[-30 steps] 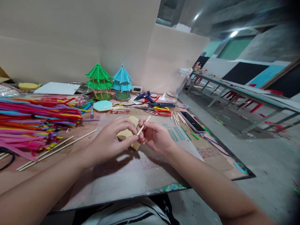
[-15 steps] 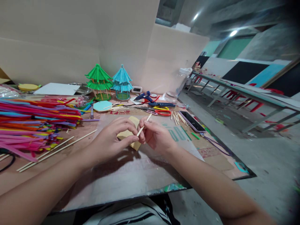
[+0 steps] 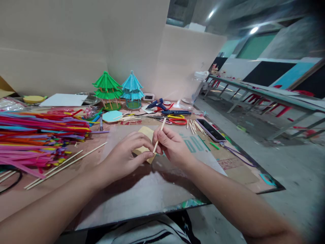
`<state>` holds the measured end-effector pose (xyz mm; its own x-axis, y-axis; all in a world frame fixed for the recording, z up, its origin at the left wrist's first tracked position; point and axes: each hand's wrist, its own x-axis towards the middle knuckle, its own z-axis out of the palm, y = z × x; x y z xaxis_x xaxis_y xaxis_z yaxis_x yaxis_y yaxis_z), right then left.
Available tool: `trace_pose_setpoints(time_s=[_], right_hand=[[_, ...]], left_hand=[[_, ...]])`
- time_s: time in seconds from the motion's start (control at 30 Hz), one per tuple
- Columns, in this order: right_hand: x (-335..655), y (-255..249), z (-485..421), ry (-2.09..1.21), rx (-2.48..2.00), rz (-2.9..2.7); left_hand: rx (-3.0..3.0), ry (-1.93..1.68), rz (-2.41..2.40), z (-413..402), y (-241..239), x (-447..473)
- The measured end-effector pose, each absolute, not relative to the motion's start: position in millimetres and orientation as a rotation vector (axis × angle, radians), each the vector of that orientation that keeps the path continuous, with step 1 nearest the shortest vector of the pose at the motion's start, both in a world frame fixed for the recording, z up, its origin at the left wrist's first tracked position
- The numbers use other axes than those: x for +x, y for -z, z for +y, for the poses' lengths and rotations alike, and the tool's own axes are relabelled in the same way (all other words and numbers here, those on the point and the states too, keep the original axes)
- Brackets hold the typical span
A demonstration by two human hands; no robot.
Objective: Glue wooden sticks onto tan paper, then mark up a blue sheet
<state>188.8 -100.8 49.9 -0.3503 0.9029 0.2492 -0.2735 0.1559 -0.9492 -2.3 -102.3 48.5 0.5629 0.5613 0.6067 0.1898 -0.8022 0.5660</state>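
Between the thumb and fingers of my right hand (image 3: 169, 144) is a short pale wooden stick (image 3: 160, 134), tilted with its top leaning slightly right. My left hand (image 3: 133, 149) pinches the lower end of the same stick with thumb and forefinger. Just behind and below the fingers lies a flat yellowish piece (image 3: 143, 134), partly hidden by my left hand; its material is unclear. Both hands are above a translucent sheet (image 3: 122, 196) on the worktable.
At left lies a big heap of coloured pipe cleaners (image 3: 38, 135), with long sticks (image 3: 68, 164) beside it. Behind stand a green pagoda model (image 3: 106, 89) and a blue one (image 3: 132, 89). A glue gun (image 3: 156, 104), scissors (image 3: 177, 121), short sticks (image 3: 193, 127) and a phone (image 3: 210, 130) lie to the right.
The short stick has turned more upright in my fingers. My right hand has shifted slightly right, and the whole view has moved a little.
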Motion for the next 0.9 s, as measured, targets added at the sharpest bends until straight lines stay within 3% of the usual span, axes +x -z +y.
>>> trace_pose_setpoints(time_s=[0.27, 0.47, 0.73, 0.9], right_hand=[[192, -52, -99, -1.321, -0.699, -1.527], [204, -41, -80, -0.762, -1.039, -2.019], [198, -28, -79, -0.753, -1.1, -2.267], [199, -28, -79, -0.556, -1.23, -2.386]], left_hand=[[2.414, -1.13, 0.667, -95, -47, -7], [2.579, -0.802, 1.125, -63, -33, -23], [2.591, -0.506, 1.225, -56, -5, -24], [2.579, -0.439, 1.258, -56, -4, -24]])
